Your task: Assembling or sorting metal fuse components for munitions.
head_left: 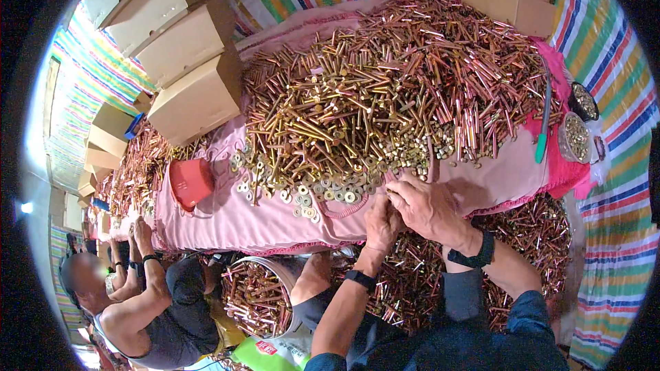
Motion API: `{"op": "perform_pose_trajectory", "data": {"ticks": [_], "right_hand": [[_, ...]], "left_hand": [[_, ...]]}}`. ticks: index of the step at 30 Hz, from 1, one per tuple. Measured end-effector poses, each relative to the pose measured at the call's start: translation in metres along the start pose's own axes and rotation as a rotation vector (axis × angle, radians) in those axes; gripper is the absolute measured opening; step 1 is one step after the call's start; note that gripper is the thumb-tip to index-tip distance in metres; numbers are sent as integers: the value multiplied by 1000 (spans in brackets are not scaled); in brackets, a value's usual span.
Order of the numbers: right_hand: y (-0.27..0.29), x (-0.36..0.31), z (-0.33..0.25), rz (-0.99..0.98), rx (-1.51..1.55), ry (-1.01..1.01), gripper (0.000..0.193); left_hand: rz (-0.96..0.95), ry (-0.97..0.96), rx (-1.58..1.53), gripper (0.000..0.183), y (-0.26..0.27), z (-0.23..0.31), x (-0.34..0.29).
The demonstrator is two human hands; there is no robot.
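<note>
We see loose washers (328, 194) scattered on the pink cloth (254, 230), just left of the fingers, along the near edge of the heap. They are flat and round, so they have no long axis; the left hand (382, 221) is the nearer of our 2 hands to them. Small nuts (447, 151) lie beyond the right hand (423, 207), which is nearer to those. Our fingertips meet closely, curled and narrow; whatever they may pinch is hidden, so we cannot tell what either hand holds. Farther out, the big pile of bolts (385, 62) points many ways, though some at its right lie roughly lengthwise away from us. A red container (191, 182) rests to the left, a green-handled tool (542, 144) to the right. Below the table edge stands a white bucket (280, 273) of bolts, and 1 other person (134, 316) sits at far left.
</note>
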State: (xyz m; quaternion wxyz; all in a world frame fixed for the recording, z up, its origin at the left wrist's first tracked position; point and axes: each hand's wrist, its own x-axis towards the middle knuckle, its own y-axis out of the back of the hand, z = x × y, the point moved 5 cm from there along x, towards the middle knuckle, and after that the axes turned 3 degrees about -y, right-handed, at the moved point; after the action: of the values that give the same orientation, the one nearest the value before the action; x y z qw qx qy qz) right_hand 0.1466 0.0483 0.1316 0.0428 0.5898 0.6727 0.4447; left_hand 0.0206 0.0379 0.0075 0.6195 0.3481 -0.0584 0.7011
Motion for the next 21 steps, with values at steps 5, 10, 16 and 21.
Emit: {"op": "perform_pose_trajectory", "data": {"ticks": [5,10,16,21], "right_hand": [[-6,-3,11,-34,26,-31,16],[-4,0,11,-43,91,-102,19],[-19,-3,21,-64,30,-68,14],[-19,-7,19,-74,14,18,11]], "left_hand": [[2,-54,-35,62,-2,-4,0],[-13,-70,-41,38,0,1,0],[30,-46,19,26,0,11,7],[25,-23,-29,23,2,5,3]]}}
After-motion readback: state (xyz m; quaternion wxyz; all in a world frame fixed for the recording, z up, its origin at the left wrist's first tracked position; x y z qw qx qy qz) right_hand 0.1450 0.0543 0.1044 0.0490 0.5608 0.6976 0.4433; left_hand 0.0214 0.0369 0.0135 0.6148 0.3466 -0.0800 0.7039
